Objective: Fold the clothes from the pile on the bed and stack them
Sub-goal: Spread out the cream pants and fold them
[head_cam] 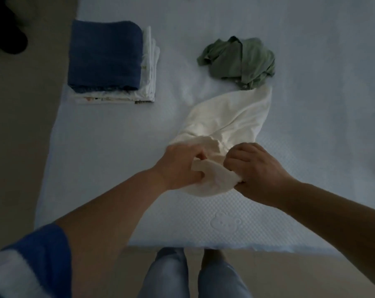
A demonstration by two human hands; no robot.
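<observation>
Dim light falls on a pale bed (109, 168) with a quilted cover, and a beige floor (21, 136) runs along its left and near sides. At the far left corner of the floor sits a dark shape (8, 33), too shadowed to identify and cut off by the frame edge. On the left part of the bed rests a stack of folded clothes (111, 61): a dark blue towel (104, 54) lies on top, with white folded pieces (149, 67) showing beneath it along its right and near edges; small printed marks on the lowest layers are too faint to read. In the middle, the left hand (180, 166) clenches one end of a cream cloth (227, 119), and the right hand (257, 171) just beside it pinches the same bunched end. That cloth trails away to the far right across the bed, its far tip touching a crumpled green garment (240, 59) that lies unfolded. A faint bear face (225, 222) is embossed in the cover near the bed's near edge. At the bottom, jeans-clad legs (167, 274) and a blue and white sleeve (31, 261) are partly cut off.
</observation>
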